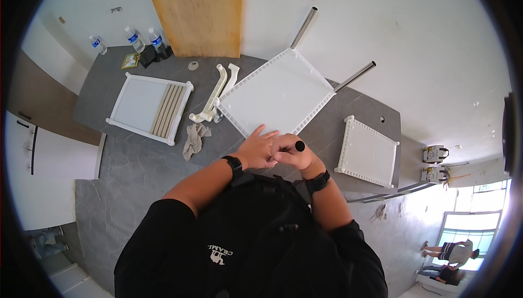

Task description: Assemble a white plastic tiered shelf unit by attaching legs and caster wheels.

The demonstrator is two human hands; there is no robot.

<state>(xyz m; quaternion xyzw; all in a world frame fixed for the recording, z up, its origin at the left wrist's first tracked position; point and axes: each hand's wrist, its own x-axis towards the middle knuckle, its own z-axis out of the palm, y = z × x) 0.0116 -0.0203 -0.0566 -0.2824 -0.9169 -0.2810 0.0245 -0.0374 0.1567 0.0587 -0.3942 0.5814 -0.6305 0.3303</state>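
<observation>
A white rectangular shelf panel (275, 94) with a slotted rim lies cornerwise on the grey counter before me. Metal tubes stand at its far corner (304, 28) and right corner (355, 77). At the near corner, my right hand (297, 154) is closed around another tube (299, 145); only its round black end shows. My left hand (259, 148) rests against the panel's near edge, fingers stretched out and spread, touching the right hand. The near corner itself is hidden under both hands.
A smaller white panel (368, 151) lies right, a white frame with beige strips (147, 108) left. White curved pieces (213, 97) and a crumpled cloth (195, 140) lie between. Bottles (134, 39) and a wooden board (197, 12) stand along the wall. Two people (455, 254) are far right.
</observation>
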